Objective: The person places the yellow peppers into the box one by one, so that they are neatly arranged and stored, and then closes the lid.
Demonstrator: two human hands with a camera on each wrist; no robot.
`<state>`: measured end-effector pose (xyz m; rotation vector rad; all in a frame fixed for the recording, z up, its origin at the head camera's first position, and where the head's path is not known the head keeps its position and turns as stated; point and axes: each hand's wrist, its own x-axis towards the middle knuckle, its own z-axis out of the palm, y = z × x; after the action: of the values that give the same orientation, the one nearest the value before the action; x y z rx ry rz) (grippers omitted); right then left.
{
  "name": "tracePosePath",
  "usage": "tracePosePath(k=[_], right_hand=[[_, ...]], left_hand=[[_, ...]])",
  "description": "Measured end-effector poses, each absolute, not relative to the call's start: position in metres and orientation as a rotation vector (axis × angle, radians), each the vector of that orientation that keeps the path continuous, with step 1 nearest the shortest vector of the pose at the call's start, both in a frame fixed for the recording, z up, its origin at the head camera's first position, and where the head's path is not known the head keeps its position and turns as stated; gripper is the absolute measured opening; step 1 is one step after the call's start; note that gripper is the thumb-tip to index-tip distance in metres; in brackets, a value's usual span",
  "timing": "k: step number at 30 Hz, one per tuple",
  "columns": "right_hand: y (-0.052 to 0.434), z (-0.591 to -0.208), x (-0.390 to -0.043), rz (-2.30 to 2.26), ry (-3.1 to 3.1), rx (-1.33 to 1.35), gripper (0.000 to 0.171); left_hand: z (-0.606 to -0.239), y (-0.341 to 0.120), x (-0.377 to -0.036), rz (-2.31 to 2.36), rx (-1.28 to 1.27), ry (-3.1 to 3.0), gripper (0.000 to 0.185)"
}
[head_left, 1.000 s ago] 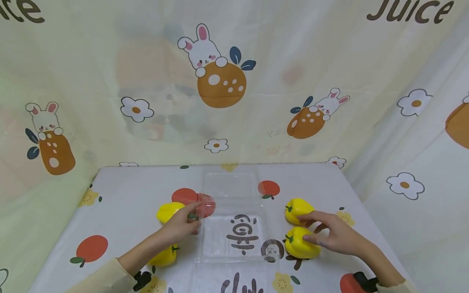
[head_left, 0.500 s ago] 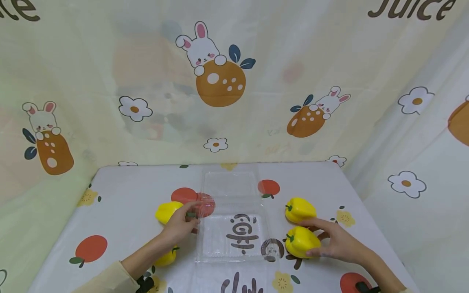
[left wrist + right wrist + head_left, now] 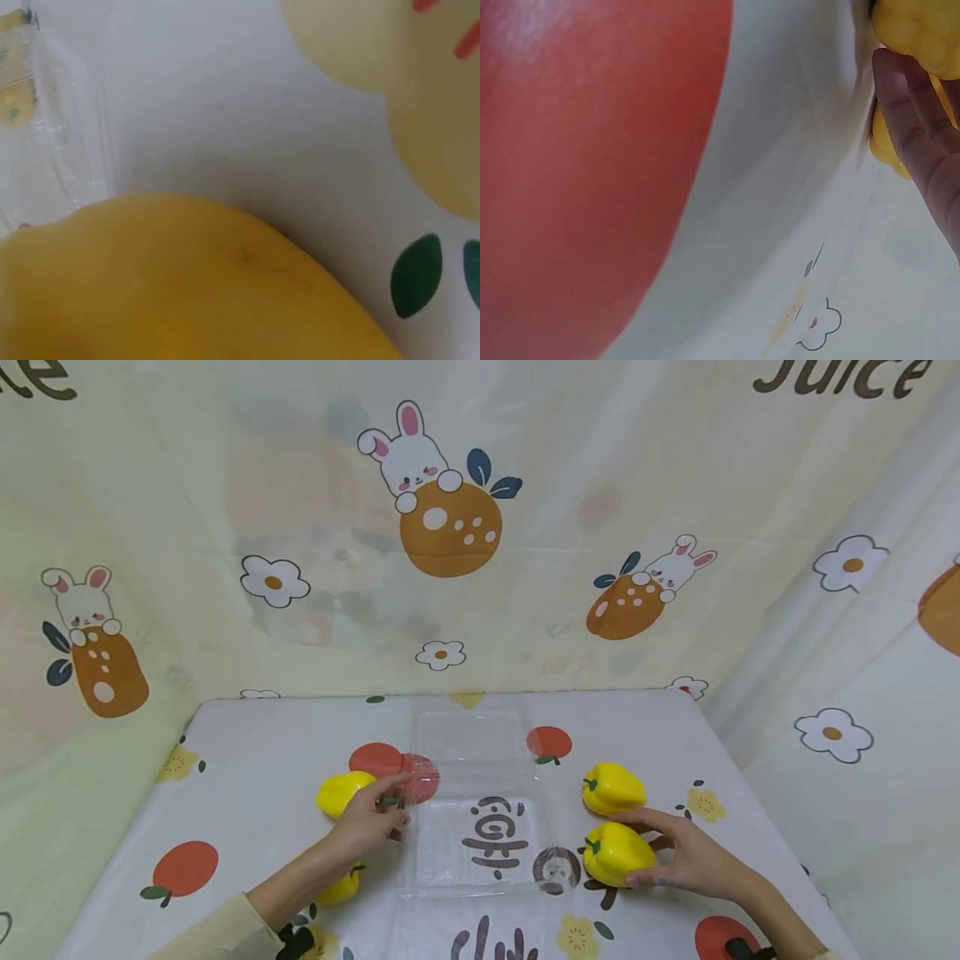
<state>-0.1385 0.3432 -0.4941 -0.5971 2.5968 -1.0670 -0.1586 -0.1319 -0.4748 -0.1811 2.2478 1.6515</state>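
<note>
1. Curling round the near right yellow pepper [image 3: 617,853], the right hand [image 3: 686,858] grips it from the right side, low and right of centre in the head view; the right wrist view shows a finger [image 3: 911,124] lying against yellow skin.
2. The left hand [image 3: 370,823] sits left of centre, its thumb and fingers pinching the left edge of the clear plastic container [image 3: 480,843]; its wrist passes over a yellow pepper [image 3: 339,887] lying low on the left.
3. The container lies open on the table [image 3: 247,777] in the middle of the frame, its clear lid [image 3: 468,737] folded back toward the upper part of the table.
4. Just above the left hand's fingertips lies another yellow pepper [image 3: 341,792], beside the container's left edge.
5. On the right, a fourth yellow pepper [image 3: 613,787] rests just above the gripped one, apart from the container.
6. The left wrist view is filled low down by a yellow pepper surface [image 3: 187,285], with clear plastic [image 3: 52,127] at its upper left.
7. The table wears a white cloth printed with red-orange fruit and small flowers; a pale curtain [image 3: 450,527] with rabbits and oranges hangs behind, across the upper frame.
</note>
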Motion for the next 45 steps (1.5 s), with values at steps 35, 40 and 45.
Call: tracePosePath(k=[35,40,45], right_hand=[[0.3417,-0.497,-0.1418,-1.102,2.527,-0.536,0.075],[0.3409,-0.4964,-0.1418,-1.112,2.524,-0.541,0.073],[0.3404,-0.4964,-0.1417,-1.12,2.536,-0.557,0.073]], left_hand=[[-0.4736,-0.1376,-0.1605,1.654,-0.063,2.171,0.061],[-0.475,-0.1362,-0.1615,1.649,-0.077,2.202,0.06],[-0.4764,-0.1357,-0.1624,1.655,-0.088,2.225,0.058]])
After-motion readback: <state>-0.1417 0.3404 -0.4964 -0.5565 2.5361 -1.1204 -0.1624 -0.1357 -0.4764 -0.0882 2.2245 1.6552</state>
